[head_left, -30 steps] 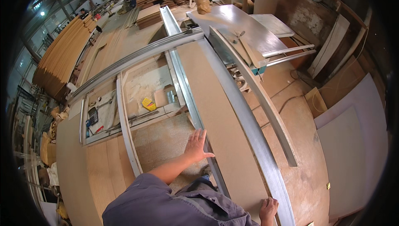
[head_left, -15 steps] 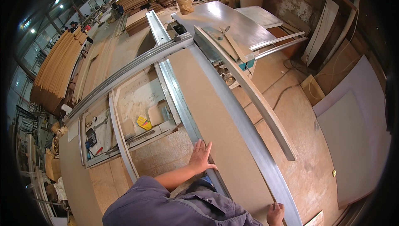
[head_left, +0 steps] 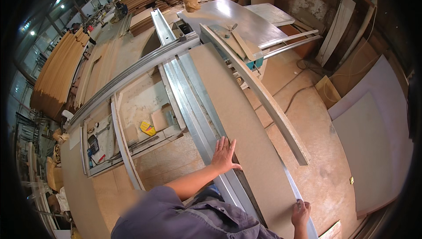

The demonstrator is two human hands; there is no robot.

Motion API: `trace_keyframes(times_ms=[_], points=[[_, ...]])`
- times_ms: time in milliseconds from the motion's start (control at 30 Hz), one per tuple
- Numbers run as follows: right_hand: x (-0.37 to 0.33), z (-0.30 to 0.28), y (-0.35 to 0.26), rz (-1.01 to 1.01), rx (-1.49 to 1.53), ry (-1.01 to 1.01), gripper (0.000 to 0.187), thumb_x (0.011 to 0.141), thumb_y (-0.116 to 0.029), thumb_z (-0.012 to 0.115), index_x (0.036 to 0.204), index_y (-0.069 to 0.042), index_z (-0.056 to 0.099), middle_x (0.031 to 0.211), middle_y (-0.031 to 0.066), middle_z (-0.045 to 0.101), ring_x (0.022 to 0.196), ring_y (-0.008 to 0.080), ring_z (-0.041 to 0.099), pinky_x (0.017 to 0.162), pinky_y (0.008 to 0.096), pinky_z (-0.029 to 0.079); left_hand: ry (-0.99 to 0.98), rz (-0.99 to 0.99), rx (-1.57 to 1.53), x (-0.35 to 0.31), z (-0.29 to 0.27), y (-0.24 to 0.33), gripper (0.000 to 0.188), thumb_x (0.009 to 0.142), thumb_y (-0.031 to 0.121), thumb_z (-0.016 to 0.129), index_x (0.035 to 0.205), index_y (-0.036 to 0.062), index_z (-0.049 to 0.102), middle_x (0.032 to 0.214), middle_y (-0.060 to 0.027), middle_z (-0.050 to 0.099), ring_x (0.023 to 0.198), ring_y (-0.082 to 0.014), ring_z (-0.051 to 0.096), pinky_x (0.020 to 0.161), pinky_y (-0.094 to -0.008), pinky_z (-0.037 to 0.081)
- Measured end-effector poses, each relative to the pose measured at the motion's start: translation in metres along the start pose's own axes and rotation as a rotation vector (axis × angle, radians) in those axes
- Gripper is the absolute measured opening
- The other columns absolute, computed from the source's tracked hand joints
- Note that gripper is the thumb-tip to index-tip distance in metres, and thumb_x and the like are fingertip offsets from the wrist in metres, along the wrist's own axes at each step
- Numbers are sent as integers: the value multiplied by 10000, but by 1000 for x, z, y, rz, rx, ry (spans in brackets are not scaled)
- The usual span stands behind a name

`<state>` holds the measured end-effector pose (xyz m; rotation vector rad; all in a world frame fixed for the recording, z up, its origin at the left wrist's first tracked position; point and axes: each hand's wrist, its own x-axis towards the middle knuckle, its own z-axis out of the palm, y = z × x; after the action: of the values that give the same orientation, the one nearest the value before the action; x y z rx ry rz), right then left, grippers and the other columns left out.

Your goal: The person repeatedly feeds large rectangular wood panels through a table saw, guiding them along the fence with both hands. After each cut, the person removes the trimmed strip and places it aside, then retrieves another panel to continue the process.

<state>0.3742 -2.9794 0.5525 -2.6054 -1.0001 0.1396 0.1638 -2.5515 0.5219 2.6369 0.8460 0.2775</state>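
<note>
While the left hand (head_left: 225,154) lies flat and spread on the near left edge of the long brown board (head_left: 239,129), its fingers pointing away from the person, the right hand (head_left: 300,213) is curled over the board's near right edge, the fingers closed on that edge. The board lies lengthwise on the metal sliding carriage (head_left: 193,107) of a panel saw, running from between the two hands out to the grey machine table (head_left: 233,17) well beyond the fingertips. Just right of the board, and beyond the right hand, a pale wooden strip (head_left: 259,94) runs alongside it. Judged from this posture, the step in hand is steadying and squaring the board on the carriage; the next move would seem to call for even pressure from both palms, so that the panel stays seated against the rail under the left hand without twisting. Left of the left hand, lower down, a tray-like frame (head_left: 127,138) holds small items, among them a yellow object (head_left: 147,127), too small to identify. The saw blade cannot be made out. The right hand's grip is partly cut off by the lower edge, the board's near end is hidden behind the person's shirt (head_left: 176,217), and the rim of the view bends straight edges.
</note>
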Motion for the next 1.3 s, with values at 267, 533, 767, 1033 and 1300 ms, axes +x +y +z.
trace_keyframes(times_ms=[267, 533, 767, 1033, 1300], points=[[24, 8, 20, 125, 110, -71, 279, 902, -189, 649, 1106, -2, 688, 890, 185, 655, 873, 347, 620, 798, 441, 499, 10, 17, 16, 8, -4, 1, 1372, 577, 699, 804, 1560, 31, 119, 1497, -381, 276, 1457, -524, 169, 1199, -602, 114], [44, 2, 9, 232, 110, -218, 331, 989, -301, 543, 925, 1, 663, 809, 246, 654, 792, 431, 638, 718, 506, 491, 37, 18, -45, 22, 1, 22, 1374, 564, 651, 844, 1551, 13, 133, 1460, -418, 293, 1428, -545, 215, 1201, -584, 143], [73, 2, 28, 198, 1, -130, 332, 998, -310, 530, 910, -4, 624, 823, 262, 661, 828, 463, 638, 729, 521, 485, 117, 25, -37, 40, 21, 33, 1414, 555, 689, 816, 1567, 16, 93, 1445, -434, 296, 1411, -576, 212, 1193, -601, 153], [83, -13, 5, 282, 49, -232, 365, 1013, -352, 488, 1008, -19, 637, 936, 279, 666, 919, 476, 626, 793, 527, 485, 149, 46, -48, 42, 20, 26, 1420, 534, 656, 844, 1562, 9, 109, 1441, -441, 286, 1400, -592, 216, 1185, -612, 163], [93, -3, 1, 265, 47, -235, 379, 1015, -374, 492, 1130, -31, 605, 1000, 262, 682, 968, 454, 637, 838, 509, 493, 162, 51, -45, 56, 19, 10, 1431, 517, 643, 858, 1561, 11, 111, 1443, -438, 280, 1387, -586, 244, 1184, -606, 173]])
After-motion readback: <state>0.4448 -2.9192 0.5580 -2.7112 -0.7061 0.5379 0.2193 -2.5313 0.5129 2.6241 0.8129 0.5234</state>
